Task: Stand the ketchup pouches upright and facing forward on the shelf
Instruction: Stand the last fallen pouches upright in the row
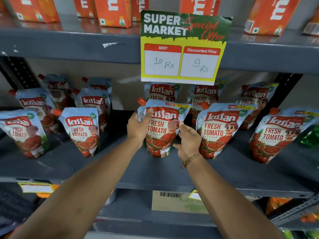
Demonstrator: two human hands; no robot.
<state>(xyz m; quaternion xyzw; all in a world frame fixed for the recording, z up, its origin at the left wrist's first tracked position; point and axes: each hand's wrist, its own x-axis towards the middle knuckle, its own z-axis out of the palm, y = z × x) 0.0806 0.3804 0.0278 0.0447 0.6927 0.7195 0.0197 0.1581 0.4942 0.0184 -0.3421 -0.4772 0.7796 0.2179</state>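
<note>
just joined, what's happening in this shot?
A person is tidying ketchup pouches on a grey store shelf. Both hands are on the middle front pouch: the left hand has a grip on its upper left edge, thumb across the front, and the right hand rests open against its right side. That pouch stands upright, label forward. Other pouches stand left and right, several leaning, with more rows behind. A price sign hangs from the shelf above.
</note>
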